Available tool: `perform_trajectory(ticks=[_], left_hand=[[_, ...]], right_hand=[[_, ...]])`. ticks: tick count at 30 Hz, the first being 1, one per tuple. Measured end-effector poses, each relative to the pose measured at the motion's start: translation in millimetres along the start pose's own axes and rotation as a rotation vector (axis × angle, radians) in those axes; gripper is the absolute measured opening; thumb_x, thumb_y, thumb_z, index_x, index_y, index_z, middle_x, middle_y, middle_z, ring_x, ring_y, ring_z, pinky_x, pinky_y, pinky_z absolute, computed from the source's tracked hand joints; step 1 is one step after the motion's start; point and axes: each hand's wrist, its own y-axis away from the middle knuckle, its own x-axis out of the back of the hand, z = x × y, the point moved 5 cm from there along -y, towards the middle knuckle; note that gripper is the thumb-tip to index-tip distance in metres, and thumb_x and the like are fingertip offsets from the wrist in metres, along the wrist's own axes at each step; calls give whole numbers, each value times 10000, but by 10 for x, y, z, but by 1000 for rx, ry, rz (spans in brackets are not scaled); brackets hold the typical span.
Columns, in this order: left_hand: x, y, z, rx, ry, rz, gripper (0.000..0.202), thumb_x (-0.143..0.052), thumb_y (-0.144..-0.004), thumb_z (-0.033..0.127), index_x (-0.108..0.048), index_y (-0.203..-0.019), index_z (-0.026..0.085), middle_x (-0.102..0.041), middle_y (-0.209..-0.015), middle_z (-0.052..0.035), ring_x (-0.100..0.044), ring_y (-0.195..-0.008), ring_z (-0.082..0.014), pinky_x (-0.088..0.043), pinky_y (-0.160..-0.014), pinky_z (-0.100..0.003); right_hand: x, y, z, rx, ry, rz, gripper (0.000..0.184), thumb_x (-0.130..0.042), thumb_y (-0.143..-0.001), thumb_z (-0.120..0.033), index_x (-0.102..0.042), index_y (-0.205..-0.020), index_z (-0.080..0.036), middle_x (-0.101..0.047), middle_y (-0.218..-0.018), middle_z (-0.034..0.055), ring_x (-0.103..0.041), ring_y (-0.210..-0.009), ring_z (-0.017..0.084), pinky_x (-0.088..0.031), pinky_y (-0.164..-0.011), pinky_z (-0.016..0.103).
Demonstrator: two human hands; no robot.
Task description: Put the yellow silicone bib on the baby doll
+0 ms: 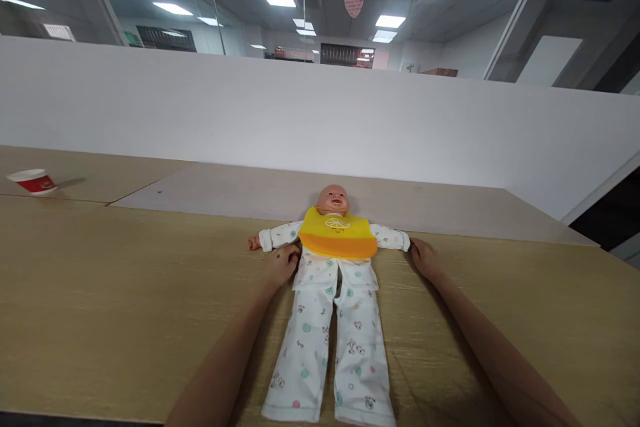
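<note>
A baby doll [334, 199] lies on its back on the table, head toward the wall and arms spread. It wears a white patterned shirt [320, 272], matching pants [305, 347] and a yellow bib [337, 235] with an orange lower pocket. My left hand [284, 264] rests below the doll's outstretched arm, curled fingers against the side of the shirt; whatever they hold is hidden. At the cuff of the opposite sleeve [393, 237], my right hand [424, 259] has its fingers closed on the sleeve end, covering the doll's hand there.
A red and white paper cup [34, 181] stands at the far left of the wooden table [150, 293]. Behind the doll runs a pale grey strip [240, 190], then a low white wall [300, 120]. Glass panels above carry heart-shaped notes [354, 4].
</note>
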Motion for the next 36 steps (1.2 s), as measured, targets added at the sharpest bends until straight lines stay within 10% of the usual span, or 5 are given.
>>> perform_trajectory(ticks=[36], left_hand=[[34,0,47,-2,-22,-7,257,-421,-818,154,-672,-820,210,-720,-940,-48,-641,-910,-187,-471,-852,-293]], right_hand=[[-3,-4,10,-5,10,9,405,-333,-911,-209,-632,-1171,-126,-670,-1181,141,-625,-1091,248,-473,-978,398]])
